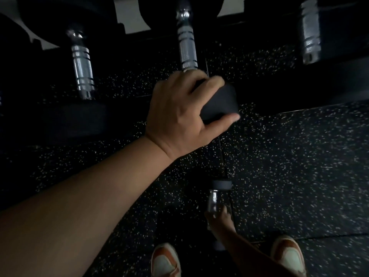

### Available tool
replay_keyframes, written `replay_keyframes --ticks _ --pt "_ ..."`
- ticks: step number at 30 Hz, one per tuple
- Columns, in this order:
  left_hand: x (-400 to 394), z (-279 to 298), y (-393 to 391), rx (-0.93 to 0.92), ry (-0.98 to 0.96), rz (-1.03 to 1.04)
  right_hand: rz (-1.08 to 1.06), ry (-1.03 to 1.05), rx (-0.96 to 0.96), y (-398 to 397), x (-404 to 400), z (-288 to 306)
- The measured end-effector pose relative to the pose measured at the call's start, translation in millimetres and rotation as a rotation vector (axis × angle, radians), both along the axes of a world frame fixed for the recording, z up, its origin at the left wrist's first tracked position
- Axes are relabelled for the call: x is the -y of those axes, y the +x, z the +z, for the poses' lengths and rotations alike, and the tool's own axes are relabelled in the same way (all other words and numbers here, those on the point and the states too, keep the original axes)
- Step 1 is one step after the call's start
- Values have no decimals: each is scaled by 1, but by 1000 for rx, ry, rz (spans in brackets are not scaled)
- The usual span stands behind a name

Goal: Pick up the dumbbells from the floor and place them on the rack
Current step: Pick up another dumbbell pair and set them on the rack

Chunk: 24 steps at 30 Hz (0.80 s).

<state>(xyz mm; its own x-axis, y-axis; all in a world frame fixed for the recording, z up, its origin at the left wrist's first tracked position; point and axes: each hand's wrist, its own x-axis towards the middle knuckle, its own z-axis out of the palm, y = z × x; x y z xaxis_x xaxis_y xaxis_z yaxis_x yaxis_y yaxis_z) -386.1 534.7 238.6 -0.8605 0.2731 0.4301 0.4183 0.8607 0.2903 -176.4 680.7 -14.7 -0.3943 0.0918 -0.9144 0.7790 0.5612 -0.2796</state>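
Observation:
My left hand (179, 112) is wrapped over the near black head of a dumbbell (220, 104), whose chrome handle runs away from me toward the rack. Lower down, my right hand (221, 220) is closed around the chrome handle of a second, smaller dumbbell (216, 196), held above the floor near my feet; its grey end cap points upward. Two more dumbbells rest on the dark rack: one at the left (82, 64) and one at the right (310, 35). The rack rail (299, 84) crosses the view, very dim.
The floor (299, 166) is black rubber matting with pale speckles and seams between tiles. My two orange-and-white shoes (165, 260) stand at the bottom edge. The lighting is poor, and the black dumbbell heads blend into the rack.

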Motion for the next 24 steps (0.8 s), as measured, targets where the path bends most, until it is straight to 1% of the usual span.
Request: replay_keyframes --ticks 4,8,20,24 --pt "-3 0 2 9 0 28 -119 -10 -23 -1 17 -29" --pt "-3 -2 0 -32 1 37 -236 29 -46 -7 24 -46" --pt "-3 -4 -1 -65 8 32 -287 -1 -81 -6 21 -65" --pt "-2 -5 0 -72 -3 42 -346 -6 -81 -6 19 -62"
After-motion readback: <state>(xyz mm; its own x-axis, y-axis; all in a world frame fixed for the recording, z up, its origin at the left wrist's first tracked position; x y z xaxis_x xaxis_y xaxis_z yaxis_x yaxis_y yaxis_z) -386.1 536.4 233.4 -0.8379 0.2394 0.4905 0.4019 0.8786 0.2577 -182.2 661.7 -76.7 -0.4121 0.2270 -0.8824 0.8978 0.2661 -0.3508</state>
